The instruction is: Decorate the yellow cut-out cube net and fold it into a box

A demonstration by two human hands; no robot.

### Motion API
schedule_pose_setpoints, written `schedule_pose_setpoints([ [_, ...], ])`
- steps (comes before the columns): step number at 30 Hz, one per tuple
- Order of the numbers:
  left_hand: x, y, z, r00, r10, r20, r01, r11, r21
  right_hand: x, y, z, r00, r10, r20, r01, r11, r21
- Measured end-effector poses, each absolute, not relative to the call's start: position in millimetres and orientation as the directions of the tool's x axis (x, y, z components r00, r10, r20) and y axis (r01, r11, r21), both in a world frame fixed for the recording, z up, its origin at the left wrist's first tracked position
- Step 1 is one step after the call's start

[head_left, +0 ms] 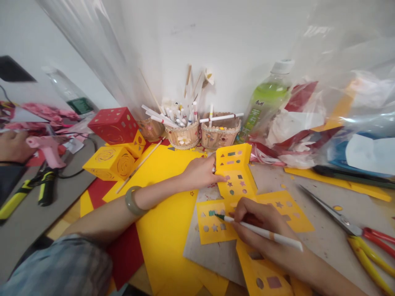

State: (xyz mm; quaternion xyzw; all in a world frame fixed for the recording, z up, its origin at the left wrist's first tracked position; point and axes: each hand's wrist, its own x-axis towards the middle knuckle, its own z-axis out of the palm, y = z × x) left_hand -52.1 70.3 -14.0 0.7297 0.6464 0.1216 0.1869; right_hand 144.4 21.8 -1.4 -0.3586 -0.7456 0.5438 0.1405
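A yellow card net [236, 197] with cut-out shapes lies unfolded on a grey board [203, 250], its top flap raised. My left hand [199, 170] pinches the card along its upper left edge, thumb on the surface. In my right hand [265, 224] is a white marker [257, 231], gripped like a pen. Its green tip touches the left flap at green strokes around a small rectangle. Triangles, stars and rounded shapes are cut into the flaps. Near my right forearm lies another yellow cut-out piece [257, 273], partly hidden by the arm.
Scissors [348, 226] lie open at right. Behind stand a marker basket [182, 137], a second basket [219, 135] and a green drink bottle [265, 98]. Yellow [108, 162] and red boxes [114, 125] sit left. Another person's hand [14, 146] is beside a pink glue gun [49, 150].
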Motion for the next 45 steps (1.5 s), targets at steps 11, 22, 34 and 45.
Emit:
schedule_pose_setpoints([
  [11,-51.4,70.8,-14.6,0.136,0.989,-0.063,0.902,-0.097,0.422,146.3,22.8,-3.8,-0.702,0.695,-0.156,0.373,0.171,-0.912],
  [22,-52.0,69.5,-11.6,0.160,0.986,-0.051,0.886,-0.121,0.448,147.7,21.9,-3.4,-0.685,0.719,-0.121,0.389,0.220,-0.895],
  [34,-51.1,67.9,-10.5,0.149,0.986,-0.070,0.893,-0.104,0.438,146.7,21.8,-1.3,-0.687,0.714,-0.135,0.387,0.203,-0.899],
  [45,-51.1,68.6,-9.4,0.156,0.986,-0.061,0.890,-0.113,0.441,147.3,21.7,-3.4,-0.673,0.731,-0.113,0.384,0.215,-0.898],
])
